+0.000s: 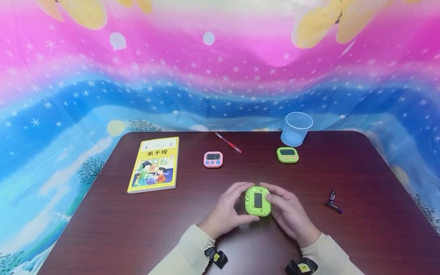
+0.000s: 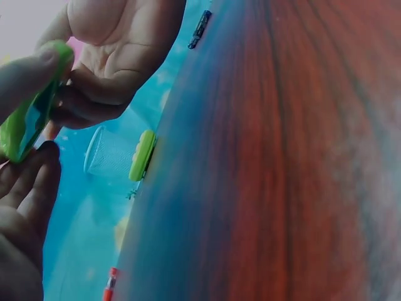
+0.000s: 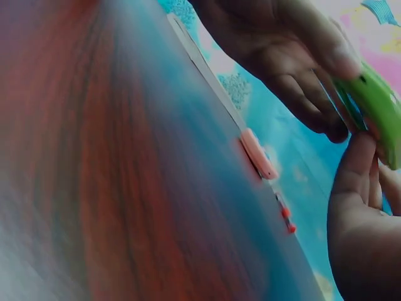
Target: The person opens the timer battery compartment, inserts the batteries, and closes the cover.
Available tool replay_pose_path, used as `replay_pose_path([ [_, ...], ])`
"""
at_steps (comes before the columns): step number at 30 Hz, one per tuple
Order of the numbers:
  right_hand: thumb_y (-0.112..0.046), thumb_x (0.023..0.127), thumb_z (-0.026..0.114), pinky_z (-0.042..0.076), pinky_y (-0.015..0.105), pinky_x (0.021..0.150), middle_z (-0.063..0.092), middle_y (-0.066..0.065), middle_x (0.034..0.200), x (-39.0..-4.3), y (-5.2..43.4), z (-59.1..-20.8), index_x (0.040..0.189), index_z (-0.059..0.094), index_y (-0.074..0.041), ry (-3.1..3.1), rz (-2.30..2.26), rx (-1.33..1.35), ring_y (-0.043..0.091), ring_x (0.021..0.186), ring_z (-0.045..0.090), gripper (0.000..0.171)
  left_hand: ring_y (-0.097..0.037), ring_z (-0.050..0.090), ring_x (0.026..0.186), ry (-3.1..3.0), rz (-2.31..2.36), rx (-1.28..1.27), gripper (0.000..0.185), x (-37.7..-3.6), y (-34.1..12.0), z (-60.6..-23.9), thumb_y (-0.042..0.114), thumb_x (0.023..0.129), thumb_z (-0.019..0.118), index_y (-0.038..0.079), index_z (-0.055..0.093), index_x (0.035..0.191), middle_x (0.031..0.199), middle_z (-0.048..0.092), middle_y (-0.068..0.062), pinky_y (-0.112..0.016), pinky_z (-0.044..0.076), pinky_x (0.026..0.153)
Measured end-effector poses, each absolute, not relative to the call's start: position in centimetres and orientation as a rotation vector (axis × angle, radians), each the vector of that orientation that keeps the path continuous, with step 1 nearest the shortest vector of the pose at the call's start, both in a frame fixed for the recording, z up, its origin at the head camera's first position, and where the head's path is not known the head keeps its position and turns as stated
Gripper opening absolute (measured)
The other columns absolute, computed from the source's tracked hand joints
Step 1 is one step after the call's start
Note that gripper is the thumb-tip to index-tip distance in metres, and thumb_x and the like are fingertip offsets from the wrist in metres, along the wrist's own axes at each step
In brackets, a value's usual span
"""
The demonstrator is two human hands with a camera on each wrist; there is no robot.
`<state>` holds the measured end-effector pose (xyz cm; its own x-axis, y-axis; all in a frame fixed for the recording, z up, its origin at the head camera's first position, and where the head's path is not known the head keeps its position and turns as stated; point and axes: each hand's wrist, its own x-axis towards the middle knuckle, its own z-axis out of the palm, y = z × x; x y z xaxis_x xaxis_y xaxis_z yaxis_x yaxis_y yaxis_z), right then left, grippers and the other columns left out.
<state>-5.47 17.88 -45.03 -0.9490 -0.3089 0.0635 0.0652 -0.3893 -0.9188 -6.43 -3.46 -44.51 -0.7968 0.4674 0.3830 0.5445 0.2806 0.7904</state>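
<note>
Both hands hold a green digital timer [image 1: 253,208] above the near middle of the table. Its upturned face has a dark rectangle and no visible buttons. On its left side, the left hand [image 1: 224,213] grips it between thumb and fingers at opposite edges. The right hand [image 1: 290,214] pinches the other side, thumb on the face and fingers behind. Seen edge-on in the left wrist view, the timer [image 2: 19,135] is tilted between both hands. In the right wrist view its green shell [image 3: 379,113] shows beside the fingertips.
A yellow book [image 1: 154,164] lies at left. Beyond the hands are a pink timer [image 1: 213,159], a red pen [image 1: 228,143], a second green timer [image 1: 288,155] and a clear plastic cup [image 1: 296,130]. Small dark pen-like pieces [image 1: 332,202] lie at right on the brown table [image 1: 154,221].
</note>
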Motion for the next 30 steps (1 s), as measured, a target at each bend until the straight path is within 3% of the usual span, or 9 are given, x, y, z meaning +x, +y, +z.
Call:
replay_pose_path([
  [4, 0.001, 0.101, 0.050, 0.058, 0.027, 0.089, 0.066, 0.004, 0.118, -4.9, 16.9, -45.0, 0.141, 0.041, 0.008, 1.607, -2.491, -0.258, 0.012, 0.105, 0.064, 0.041, -0.015, 0.054, 0.126, -2.378, -1.678, -0.814, 0.083, -6.3, -3.3, -44.6, 0.016, 0.073, 0.091, 0.013, 0.050, 0.145, 0.141, 0.053, 0.001, -0.034, 0.056, 0.098],
  [9, 0.001, 0.100, 0.053, 0.060, 0.029, 0.083, 0.067, 0.006, 0.111, -4.4, 15.6, -44.9, 0.128, 0.047, -0.001, 1.580, -2.553, -0.158, 0.013, 0.097, 0.066, 0.029, -0.016, 0.054, 0.126, -2.330, -1.683, -0.697, 0.081, -6.1, -2.9, -44.7, 0.019, 0.072, 0.093, 0.011, 0.052, 0.141, 0.139, 0.054, -0.003, -0.032, 0.055, 0.098],
  [14, 0.003, 0.098, 0.055, 0.060, 0.027, 0.080, 0.069, 0.005, 0.106, -4.4, 15.5, -44.8, 0.120, 0.052, -0.002, 1.604, -2.573, -0.076, 0.012, 0.093, 0.067, 0.023, -0.014, 0.053, 0.126, -2.362, -1.652, -0.676, 0.081, -5.9, -2.6, -44.7, 0.022, 0.071, 0.094, 0.009, 0.052, 0.139, 0.138, 0.052, 0.003, -0.031, 0.053, 0.100],
  [22, 0.002, 0.098, 0.049, 0.059, 0.028, 0.083, 0.069, 0.006, 0.110, -5.4, 17.7, -44.4, 0.117, 0.065, 0.000, 1.694, -2.430, -0.150, 0.016, 0.099, 0.066, 0.025, -0.014, 0.056, 0.126, -2.400, -1.758, -0.839, 0.080, -6.2, -2.9, -44.9, 0.017, 0.075, 0.091, 0.014, 0.049, 0.142, 0.136, 0.056, -0.004, -0.029, 0.051, 0.103],
  [26, 0.003, 0.097, 0.046, 0.059, 0.028, 0.085, 0.071, 0.008, 0.111, -6.0, 19.0, -44.4, 0.117, 0.066, 0.004, 1.698, -2.239, -0.295, 0.015, 0.101, 0.066, 0.029, -0.013, 0.058, 0.123, -2.469, -1.656, -0.992, 0.084, -6.1, -2.9, -45.0, 0.018, 0.075, 0.090, 0.012, 0.046, 0.146, 0.135, 0.057, -0.004, -0.025, 0.050, 0.103],
  [30, 0.001, 0.098, 0.048, 0.059, 0.027, 0.084, 0.069, 0.007, 0.112, -6.1, 19.2, -44.4, 0.120, 0.062, 0.005, 1.711, -2.183, -0.307, 0.013, 0.100, 0.066, 0.026, -0.010, 0.058, 0.121, -2.473, -1.517, -1.047, 0.078, -6.2, -3.0, -45.1, 0.023, 0.075, 0.091, 0.010, 0.053, 0.141, 0.131, 0.059, 0.000, -0.026, 0.051, 0.103],
])
